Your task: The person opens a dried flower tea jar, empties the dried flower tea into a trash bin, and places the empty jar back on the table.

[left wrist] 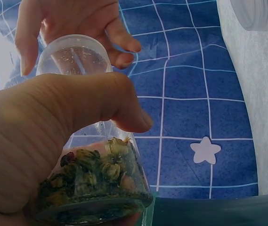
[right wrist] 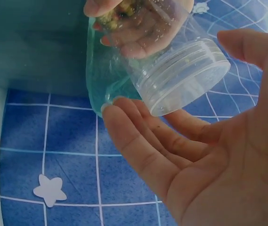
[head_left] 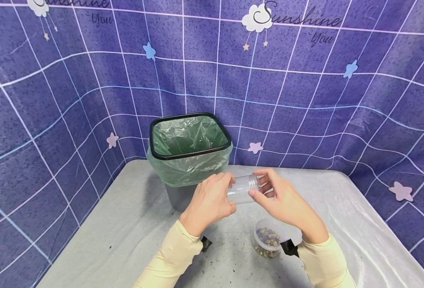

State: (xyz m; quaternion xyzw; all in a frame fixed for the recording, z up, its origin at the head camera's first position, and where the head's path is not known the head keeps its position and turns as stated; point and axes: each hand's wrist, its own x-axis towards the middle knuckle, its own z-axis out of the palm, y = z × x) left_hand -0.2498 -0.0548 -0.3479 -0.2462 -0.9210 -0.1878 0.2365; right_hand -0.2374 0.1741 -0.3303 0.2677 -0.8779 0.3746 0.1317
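My left hand [head_left: 212, 198] grips a clear plastic jar [head_left: 241, 190] around its base end, its thumb across the wall in the left wrist view. The jar lies tipped nearly on its side, threaded mouth toward the right. Dried flower buds [left wrist: 98, 169] are gathered at its base end, and small crumbs stick to the clear wall. Around the mouth end, my right hand [head_left: 280, 196] is spread with the fingers loosely bent. In the right wrist view, its thumb [right wrist: 244, 44] is beside the threaded rim and its fingers are below it.
A bin [head_left: 177, 196] with a green liner and black rim stands behind the left hand. A round clear tub [head_left: 266, 240] of dried buds sits on the grey-covered table [head_left: 125, 232] below the right hand. Blue patterned cloth [head_left: 205, 80] hangs behind.
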